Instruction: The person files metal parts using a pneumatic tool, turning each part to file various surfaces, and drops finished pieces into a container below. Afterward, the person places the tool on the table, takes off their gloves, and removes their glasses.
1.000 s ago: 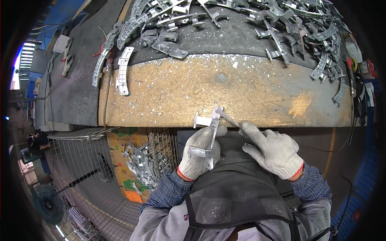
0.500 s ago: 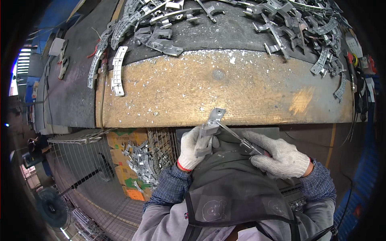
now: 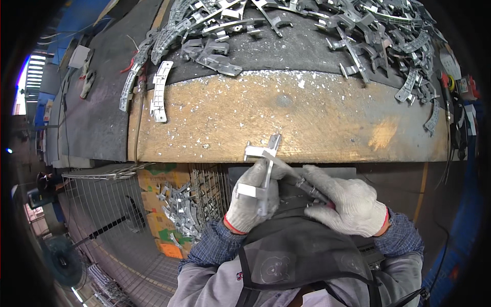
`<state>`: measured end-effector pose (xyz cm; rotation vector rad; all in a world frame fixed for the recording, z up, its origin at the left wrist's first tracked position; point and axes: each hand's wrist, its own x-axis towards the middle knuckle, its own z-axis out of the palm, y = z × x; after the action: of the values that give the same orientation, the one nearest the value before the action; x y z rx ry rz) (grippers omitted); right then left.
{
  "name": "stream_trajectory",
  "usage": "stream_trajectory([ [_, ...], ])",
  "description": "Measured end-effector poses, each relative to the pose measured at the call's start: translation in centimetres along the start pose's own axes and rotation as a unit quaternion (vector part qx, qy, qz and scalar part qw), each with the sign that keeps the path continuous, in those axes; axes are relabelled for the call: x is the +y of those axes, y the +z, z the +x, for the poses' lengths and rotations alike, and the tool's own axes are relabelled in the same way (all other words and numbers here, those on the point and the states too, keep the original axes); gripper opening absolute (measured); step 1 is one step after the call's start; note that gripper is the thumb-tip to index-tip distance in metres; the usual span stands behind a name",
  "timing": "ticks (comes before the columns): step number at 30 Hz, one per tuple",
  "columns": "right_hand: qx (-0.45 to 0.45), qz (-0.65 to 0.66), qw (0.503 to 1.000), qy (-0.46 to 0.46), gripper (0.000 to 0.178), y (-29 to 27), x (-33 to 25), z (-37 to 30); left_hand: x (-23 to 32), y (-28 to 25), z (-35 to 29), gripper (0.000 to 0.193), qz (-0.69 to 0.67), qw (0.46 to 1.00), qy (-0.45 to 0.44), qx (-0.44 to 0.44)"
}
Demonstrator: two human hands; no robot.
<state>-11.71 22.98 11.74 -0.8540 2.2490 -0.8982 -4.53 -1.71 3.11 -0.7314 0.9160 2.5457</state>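
Observation:
My gloved left hand (image 3: 239, 209) is closed around a silver cast-metal bracket (image 3: 267, 178) just in front of the bench edge. Two short arms of the bracket stick out to the left, and its upper end overlaps the wooden strip in my view. In my gloved right hand (image 3: 354, 205) is a slim file-like tool (image 3: 312, 190) with a metal shank and a bit of red at the grip. Its narrow tip crosses the bracket's upper part; whether it touches the metal I cannot tell. The glove hides most of the tool's handle.
Metal shavings dot the wooden bench strip (image 3: 204, 117). Curved metal parts (image 3: 161, 92) lie at the left, and heaps of brackets (image 3: 376, 36) cover the back and right. Below left, a cardboard-lined wire cage (image 3: 102, 204) holds more castings (image 3: 181, 210). A fan (image 3: 64, 261) stands beyond it.
My left hand has turned the bracket, so its side arms now point left. The right hand has shifted slightly left, and the tool's tip now crosses the bracket.

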Motion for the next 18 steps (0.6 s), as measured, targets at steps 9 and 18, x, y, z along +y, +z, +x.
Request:
stream_trajectory([
  [9,-0.013,-0.229,0.972,0.054,0.068,1.0,0.4,2.4,0.2,-3.2,0.7,0.055,-0.356,0.907,-0.095,-0.206],
  [18,0.054,-0.273,0.95,0.143,0.071,0.0,0.2,4.5,0.3,-5.0,2.0,0.054,-0.358,0.872,-0.088,-0.322],
])
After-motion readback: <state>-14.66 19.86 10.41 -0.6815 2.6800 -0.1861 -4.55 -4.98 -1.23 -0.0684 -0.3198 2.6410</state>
